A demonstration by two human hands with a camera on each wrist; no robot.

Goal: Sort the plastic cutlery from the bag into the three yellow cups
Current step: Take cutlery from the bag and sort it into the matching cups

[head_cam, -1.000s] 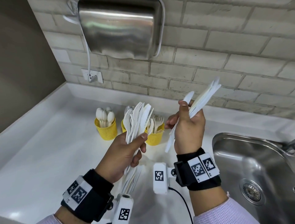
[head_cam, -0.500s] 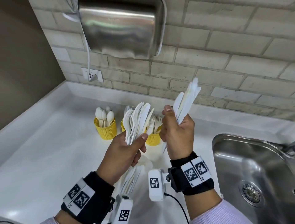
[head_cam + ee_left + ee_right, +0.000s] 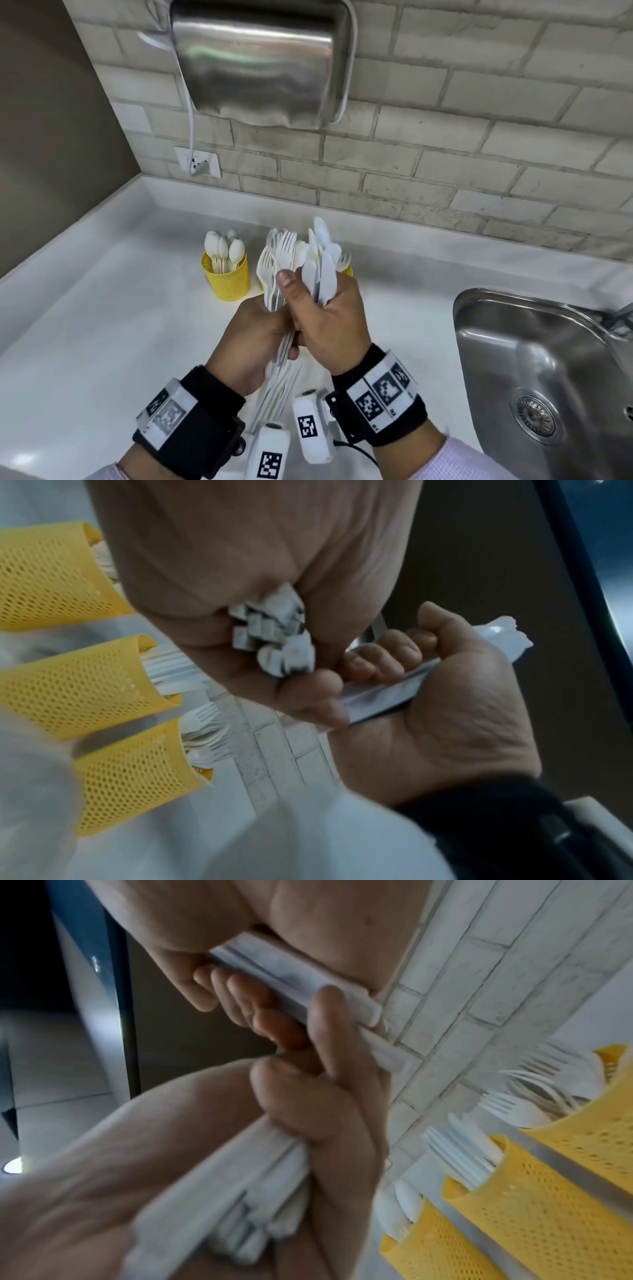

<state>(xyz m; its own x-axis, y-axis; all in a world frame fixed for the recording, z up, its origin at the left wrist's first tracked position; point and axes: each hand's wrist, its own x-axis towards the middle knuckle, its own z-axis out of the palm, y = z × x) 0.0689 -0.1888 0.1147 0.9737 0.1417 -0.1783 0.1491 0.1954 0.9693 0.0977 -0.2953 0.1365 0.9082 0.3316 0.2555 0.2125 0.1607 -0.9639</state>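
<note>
So the person's got both hands jammed together right over the table (image 3: 102,325), a bit in front of the spoon cup (image 3: 226,277) and off to its sink side. The left hand (image 3: 253,342) has its fingers curled tight round a mixed bundle of forks and other pieces (image 3: 277,270), heads pointing up and away toward the brick wall, handles running down past the wrist. The right hand (image 3: 330,325) is wrapped round its own bunch of knives (image 3: 322,270), thumb (image 3: 291,284) pressed across the front of the left hand's bundle (the two bunches are touching or close to it, hard to say which). Both bundles stand nearly upright, long axis tilted slightly away from the person. The three yellow cups sit in a row behind the hands; the left wrist view shows the knife cup (image 3: 78,685) in the middle, next to the spoon cup, and the fork cup (image 3: 137,783) beyond that. From the head view those two are mostly hidden behind the cutlery. Looks like the right hand is pulling another knife from the mix, and it's the nearer hand to the knife cup, so a short reach forward with blades up should drop them in. No bag clearly visible anywhere.
</note>
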